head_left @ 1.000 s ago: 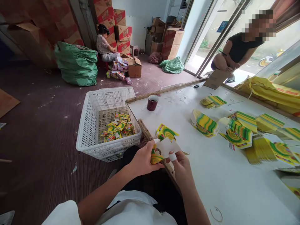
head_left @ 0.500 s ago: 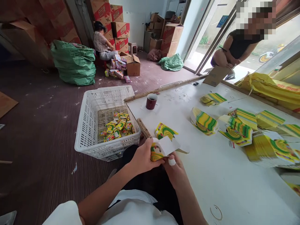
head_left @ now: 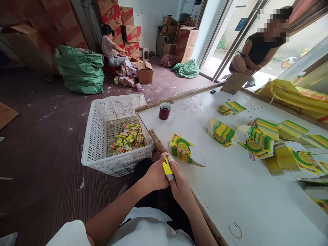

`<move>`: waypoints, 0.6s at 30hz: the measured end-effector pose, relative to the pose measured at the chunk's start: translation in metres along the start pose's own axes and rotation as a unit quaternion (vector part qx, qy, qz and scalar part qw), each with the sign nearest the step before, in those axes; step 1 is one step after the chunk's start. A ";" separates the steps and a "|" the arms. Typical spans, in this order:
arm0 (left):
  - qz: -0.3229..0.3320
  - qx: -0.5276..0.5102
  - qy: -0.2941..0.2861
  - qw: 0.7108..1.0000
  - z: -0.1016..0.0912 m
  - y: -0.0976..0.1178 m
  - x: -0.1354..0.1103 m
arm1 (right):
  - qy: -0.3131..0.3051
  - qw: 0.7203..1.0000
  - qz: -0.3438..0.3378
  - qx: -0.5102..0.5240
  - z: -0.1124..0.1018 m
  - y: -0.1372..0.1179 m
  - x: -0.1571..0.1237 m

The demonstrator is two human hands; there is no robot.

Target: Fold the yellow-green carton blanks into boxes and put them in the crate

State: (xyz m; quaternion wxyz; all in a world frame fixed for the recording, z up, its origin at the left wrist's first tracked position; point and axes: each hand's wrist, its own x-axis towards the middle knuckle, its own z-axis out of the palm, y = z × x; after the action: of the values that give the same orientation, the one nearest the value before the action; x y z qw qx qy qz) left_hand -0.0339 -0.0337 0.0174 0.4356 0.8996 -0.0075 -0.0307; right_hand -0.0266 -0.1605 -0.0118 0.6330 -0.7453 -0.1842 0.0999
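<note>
Between my two hands, at the near edge of the table, is a small yellow cardboard box (head_left: 167, 168) with a flap showing; the fingers cover most of it. My left hand (head_left: 156, 174) is closed round its left side. My right hand (head_left: 179, 181) presses it from the right, with a white wrap on one finger. Just beyond the hands a stack of flat yellow-and-green cartons (head_left: 180, 147) lies on the white table (head_left: 220, 191). To the left, a white plastic crate (head_left: 89, 150) holds several small folded yellow boxes (head_left: 131, 136).
More carton stacks (head_left: 294, 160) lie along the table's right side. A dark red mug (head_left: 164, 111) stands near the far left corner. One person (head_left: 263, 48) crouches by the doorway; another (head_left: 112, 48) sits among boxes at the back. A green sack (head_left: 79, 70) stands behind the crate.
The carton's white flaps, spread out before, are now folded in or covered by my hands. My right hand has moved up and left against my left hand.
</note>
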 end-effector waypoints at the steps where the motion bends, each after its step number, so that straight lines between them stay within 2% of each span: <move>1: -0.002 0.018 0.002 1.000 -0.001 0.000 0.000 | 0.008 1.000 -0.006 -0.012 -0.003 0.003 0.000; 5: -0.050 0.121 0.009 0.991 -0.015 0.003 -0.004 | 0.086 0.996 -0.009 -0.030 -0.018 0.017 0.003; 11: -0.042 0.166 -0.003 0.985 -0.036 0.010 -0.004 | 0.000 0.989 -0.102 -0.110 -0.022 0.021 0.003; 15: -0.033 0.152 -0.026 0.988 -0.041 0.012 -0.002 | -0.012 0.984 -0.126 -0.123 -0.030 0.018 0.009; 18: -0.024 0.143 -0.030 0.989 -0.044 0.013 0.000 | -0.049 0.982 -0.134 -0.120 -0.043 0.011 0.016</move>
State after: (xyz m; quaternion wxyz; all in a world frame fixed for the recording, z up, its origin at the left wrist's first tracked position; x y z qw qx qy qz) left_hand -0.0310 -0.0077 0.0547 0.3012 0.9512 -0.0035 -0.0666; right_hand 0.0058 -0.1946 -0.0139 0.5371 -0.7783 -0.3240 0.0277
